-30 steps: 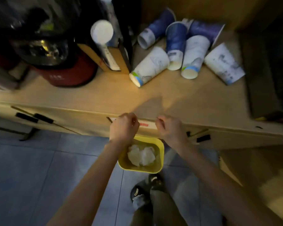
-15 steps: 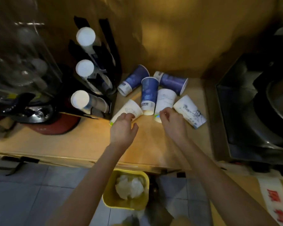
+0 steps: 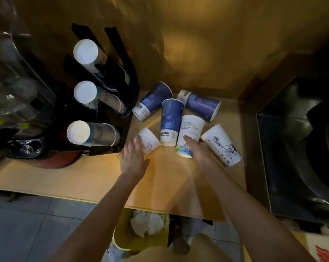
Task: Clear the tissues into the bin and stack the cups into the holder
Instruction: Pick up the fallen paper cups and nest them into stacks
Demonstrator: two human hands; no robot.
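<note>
While fingers [image 3: 139, 141] spread, white cup [image 3: 149, 143] lies beneath; right hand [image 3: 199, 151] on second cup [image 3: 190, 133].

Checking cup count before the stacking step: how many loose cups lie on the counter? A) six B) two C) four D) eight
A: six cups lie on their sides on the counter: three blue ones at the back and three white ones nearer the hands; the cups in the holder are not counted.
</note>
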